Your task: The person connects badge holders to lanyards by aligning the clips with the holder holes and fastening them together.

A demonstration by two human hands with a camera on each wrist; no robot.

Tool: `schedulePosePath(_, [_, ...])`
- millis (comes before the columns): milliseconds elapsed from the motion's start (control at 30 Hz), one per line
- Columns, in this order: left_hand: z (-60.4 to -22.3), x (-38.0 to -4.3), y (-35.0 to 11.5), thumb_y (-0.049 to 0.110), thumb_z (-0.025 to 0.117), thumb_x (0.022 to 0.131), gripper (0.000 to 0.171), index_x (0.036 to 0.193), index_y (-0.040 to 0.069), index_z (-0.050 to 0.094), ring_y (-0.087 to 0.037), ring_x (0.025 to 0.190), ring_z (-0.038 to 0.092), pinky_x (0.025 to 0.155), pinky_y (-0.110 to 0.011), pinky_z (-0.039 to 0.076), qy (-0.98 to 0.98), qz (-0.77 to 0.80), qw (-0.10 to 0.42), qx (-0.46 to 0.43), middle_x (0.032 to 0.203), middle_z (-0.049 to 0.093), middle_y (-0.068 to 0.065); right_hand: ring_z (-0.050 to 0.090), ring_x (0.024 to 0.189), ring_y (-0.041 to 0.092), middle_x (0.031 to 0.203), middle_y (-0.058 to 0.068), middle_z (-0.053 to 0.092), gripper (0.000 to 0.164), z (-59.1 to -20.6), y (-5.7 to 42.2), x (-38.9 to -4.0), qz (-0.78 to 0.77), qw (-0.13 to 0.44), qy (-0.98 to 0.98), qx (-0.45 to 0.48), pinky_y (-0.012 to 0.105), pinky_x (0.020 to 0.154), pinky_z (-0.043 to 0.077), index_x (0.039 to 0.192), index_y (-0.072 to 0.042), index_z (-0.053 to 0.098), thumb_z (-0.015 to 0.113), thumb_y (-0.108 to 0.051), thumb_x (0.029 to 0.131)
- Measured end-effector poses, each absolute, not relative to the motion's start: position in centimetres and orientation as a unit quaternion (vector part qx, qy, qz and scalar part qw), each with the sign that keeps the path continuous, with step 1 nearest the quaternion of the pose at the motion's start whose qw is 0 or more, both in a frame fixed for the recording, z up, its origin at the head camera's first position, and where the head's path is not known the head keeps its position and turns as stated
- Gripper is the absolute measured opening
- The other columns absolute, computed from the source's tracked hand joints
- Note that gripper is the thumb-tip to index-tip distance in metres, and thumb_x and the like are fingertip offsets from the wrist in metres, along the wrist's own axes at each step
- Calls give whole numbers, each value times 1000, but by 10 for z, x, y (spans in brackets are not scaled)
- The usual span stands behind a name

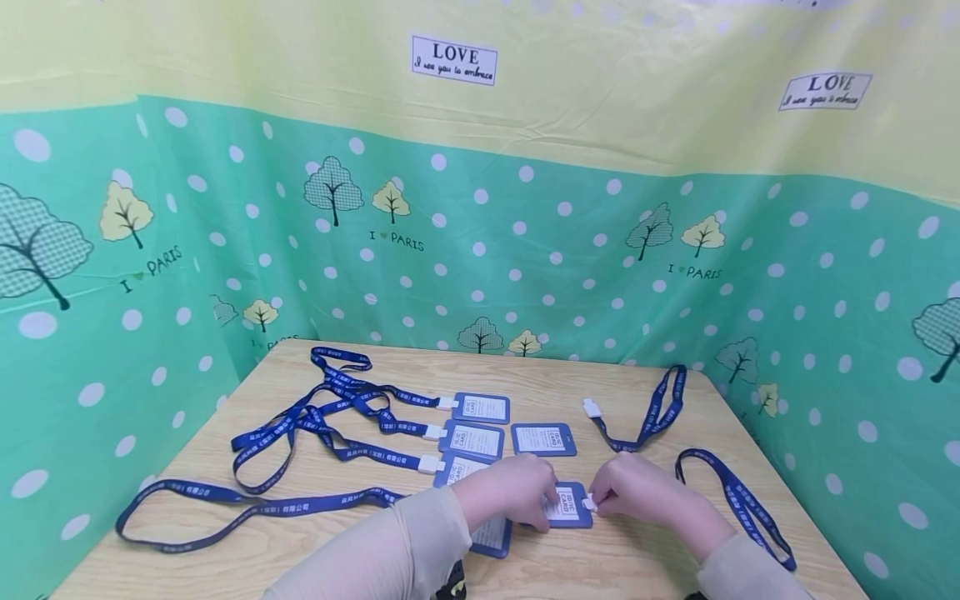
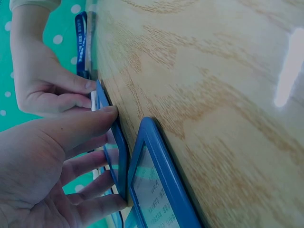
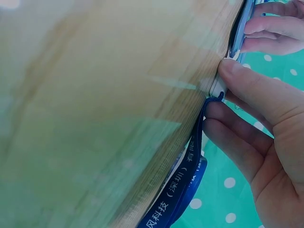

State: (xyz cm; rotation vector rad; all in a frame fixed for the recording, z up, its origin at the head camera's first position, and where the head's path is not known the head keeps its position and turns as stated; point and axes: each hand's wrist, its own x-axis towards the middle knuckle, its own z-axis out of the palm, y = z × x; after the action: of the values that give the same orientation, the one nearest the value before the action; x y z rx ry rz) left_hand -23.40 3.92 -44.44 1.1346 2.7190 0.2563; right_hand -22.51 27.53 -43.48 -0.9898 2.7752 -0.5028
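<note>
In the head view my left hand [image 1: 510,492] grips a blue ID card holder [image 1: 576,515] by its long edges, thumb on the near side. At the holder's slotted right end, my right hand [image 1: 637,490] pinches a white plastic clip [image 1: 590,503] between thumb and fingers. From that clip a dark blue printed lanyard [image 3: 183,178] trails down in the right wrist view, and its loop [image 1: 738,500] lies on the right of the table. Whether the clip is through the slot, I cannot tell. Another card holder [image 2: 154,190] lies close beside my left hand, partly under my forearm in the head view.
Left of the hands, several card holders [image 1: 487,407] with lanyards attached lie in a column, their straps [image 1: 341,408] overlapping. A card holder without a strap [image 1: 543,439] lies behind the hands. Another lanyard [image 1: 652,421] with a white clip rests at back right. Patterned curtains [image 1: 480,250] enclose the wooden table [image 1: 420,367].
</note>
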Motion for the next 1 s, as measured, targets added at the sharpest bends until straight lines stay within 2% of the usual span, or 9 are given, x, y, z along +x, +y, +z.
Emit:
schedulePosePath(333, [-445, -236, 39, 40, 90, 76, 37, 111, 31, 79, -7, 117, 61, 99, -26, 51, 914, 87, 91, 385, 122, 68, 12, 64, 73, -2, 86, -13, 74, 17, -435, 274, -225, -171, 78, 927, -325, 19, 66, 56, 91, -20, 81, 84, -6, 81])
schedulePosePath(1000, [-445, -235, 38, 40, 89, 77, 37, 111, 32, 79, -7, 116, 61, 99, -26, 51, 912, 84, 90, 392, 121, 68, 12, 59, 66, -2, 77, -15, 70, 16, -437, 269, -222, -172, 70, 937, -297, 20, 61, 55, 81, -21, 80, 85, -6, 78])
